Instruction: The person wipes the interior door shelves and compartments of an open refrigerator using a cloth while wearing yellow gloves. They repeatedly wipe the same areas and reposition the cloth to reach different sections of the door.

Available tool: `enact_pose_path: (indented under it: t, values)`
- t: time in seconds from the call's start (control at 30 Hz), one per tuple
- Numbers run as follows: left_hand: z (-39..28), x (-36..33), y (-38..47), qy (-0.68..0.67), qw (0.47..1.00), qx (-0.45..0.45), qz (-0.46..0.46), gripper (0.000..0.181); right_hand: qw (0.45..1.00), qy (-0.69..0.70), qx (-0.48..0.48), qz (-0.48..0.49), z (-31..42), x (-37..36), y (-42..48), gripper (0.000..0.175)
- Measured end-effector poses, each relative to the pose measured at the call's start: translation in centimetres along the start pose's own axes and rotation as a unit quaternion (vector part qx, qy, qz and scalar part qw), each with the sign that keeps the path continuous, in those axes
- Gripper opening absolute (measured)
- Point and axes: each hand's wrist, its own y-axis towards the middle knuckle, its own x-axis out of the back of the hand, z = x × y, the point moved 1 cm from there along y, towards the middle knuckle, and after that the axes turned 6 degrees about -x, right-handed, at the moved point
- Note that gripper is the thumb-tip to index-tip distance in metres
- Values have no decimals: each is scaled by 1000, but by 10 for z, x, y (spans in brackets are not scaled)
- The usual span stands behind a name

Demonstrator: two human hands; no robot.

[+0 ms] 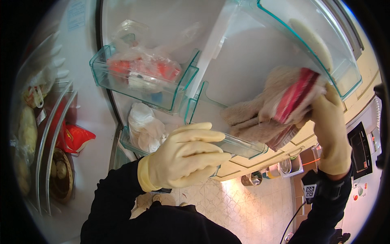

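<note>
My right hand (pixel 330 122), in a pale yellow rubber glove, grips a beige towel (pixel 271 94) with pink and dark red stripes. The towel is blurred and hangs in folds in front of the inner side of an open refrigerator door (pixel 249 58). My left hand (pixel 186 158), gloved alike, is over a lower clear door bin (pixel 243 145), its fingers extended and slightly apart. Whether it touches the bin's rim is unclear, and its thumb is hidden. White plastic bags (pixel 146 125) lie in that lower row, just beyond the left hand.
A clear door bin (pixel 137 91) holds red-and-white items in plastic. Another bin (pixel 344 70) juts out at upper right. Inside the fridge at left are shelf edges (pixel 50 146), a red packet (pixel 77 138) and a wicker basket (pixel 62 189). Cream cabinets (pixel 292 149) stand beyond the tiled floor (pixel 231 204).
</note>
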Motion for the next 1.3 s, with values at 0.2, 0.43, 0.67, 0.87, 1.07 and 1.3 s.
enact_pose_path:
  t: [0.2,0.43,0.67,0.87,1.07,1.3]
  values:
    - [0,13,-12,42,998,47,-22,31,965,261,12,-19,-42,27,-36,37]
    - [3,15,-10,45,997,60,-12,32,914,-224,271,-200,-89,76,-42,49]
    - [-7,18,-26,-174,939,267,-131,40,882,-193,379,-204,-113,92,-22,58]
    - [-9,24,-45,-250,840,423,-232,29,912,-95,360,-169,-134,52,10,55]
    - [-14,28,-50,-221,814,457,-282,27,974,201,106,16,-117,-20,15,37]
    - [-24,22,-54,-207,852,402,-265,29,974,96,191,70,-75,-68,20,34]
